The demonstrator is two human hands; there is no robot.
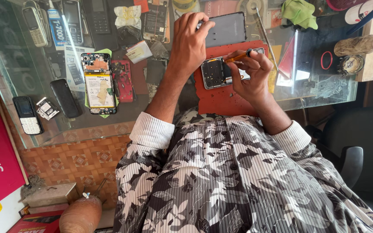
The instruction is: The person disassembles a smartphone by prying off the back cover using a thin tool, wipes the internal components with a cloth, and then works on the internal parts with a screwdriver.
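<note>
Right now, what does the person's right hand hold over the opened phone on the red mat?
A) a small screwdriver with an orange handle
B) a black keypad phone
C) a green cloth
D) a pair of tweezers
A: the right hand grips a small screwdriver with an orange handle over the opened phone on the red mat, while the left hand holds a dark back cover.

A phone repair shop: opened handsets [99, 83] litter a glass counter [324, 88].
</note>
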